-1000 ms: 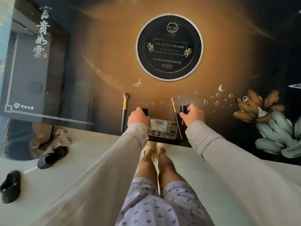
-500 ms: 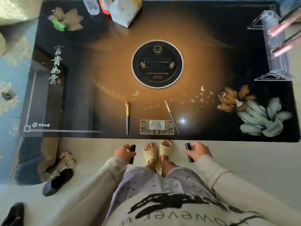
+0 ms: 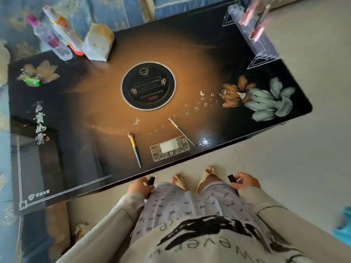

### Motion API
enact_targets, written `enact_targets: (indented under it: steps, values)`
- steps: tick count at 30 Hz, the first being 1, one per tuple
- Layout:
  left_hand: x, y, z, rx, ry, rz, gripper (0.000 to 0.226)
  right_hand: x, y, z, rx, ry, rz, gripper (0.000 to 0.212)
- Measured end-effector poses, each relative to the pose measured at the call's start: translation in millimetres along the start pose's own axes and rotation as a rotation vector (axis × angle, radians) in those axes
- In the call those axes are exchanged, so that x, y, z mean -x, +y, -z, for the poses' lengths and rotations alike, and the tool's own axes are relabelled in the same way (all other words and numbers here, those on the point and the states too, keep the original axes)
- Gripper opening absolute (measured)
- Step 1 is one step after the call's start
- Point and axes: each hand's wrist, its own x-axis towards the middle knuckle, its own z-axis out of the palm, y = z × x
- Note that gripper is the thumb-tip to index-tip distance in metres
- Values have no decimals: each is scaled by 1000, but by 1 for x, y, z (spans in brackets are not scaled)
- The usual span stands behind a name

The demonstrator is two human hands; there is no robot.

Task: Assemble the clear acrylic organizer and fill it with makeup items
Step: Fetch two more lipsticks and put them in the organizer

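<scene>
My left hand (image 3: 139,186) grips a black lipstick tube (image 3: 151,181) beside my left thigh, below the table's near edge. My right hand (image 3: 247,181) holds a second black tube (image 3: 232,179) by my right thigh. Two makeup brushes lie on the black glass table (image 3: 79,149): a yellow-and-black one (image 3: 135,149) and a thin one (image 3: 181,130) next to the control panel. The clear acrylic organizer (image 3: 254,35) stands at the table's far right corner with pink-capped items leaning in it.
Bottles (image 3: 55,37) and a white pouch (image 3: 97,43) stand at the far left. A green packet (image 3: 31,81) lies on the left side. A round hob plate (image 3: 148,86) sits mid-table. Pale floor tiles spread to the right.
Both hands lifted the black tubes off the table and drew back to my thighs. My view pulled back and tilted, bringing the organizer and bottles into sight.
</scene>
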Motion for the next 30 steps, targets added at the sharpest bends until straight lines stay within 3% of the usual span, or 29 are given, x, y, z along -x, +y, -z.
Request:
enact_targets:
  steps: [4,13,22,30]
  values:
    - [2,61,-6,-139,-18,-183,20,17,47,11,-140,40,-145,23]
    - [31,203,-69,-459,-78,-442,37,43,162,30,-343,53,-409,24]
    - [58,281,-165,-787,-177,-425,34,9,258,106,-448,28,-485,27]
    - [72,345,-215,-760,-159,-407,40,-29,306,175,-555,124,-464,29]
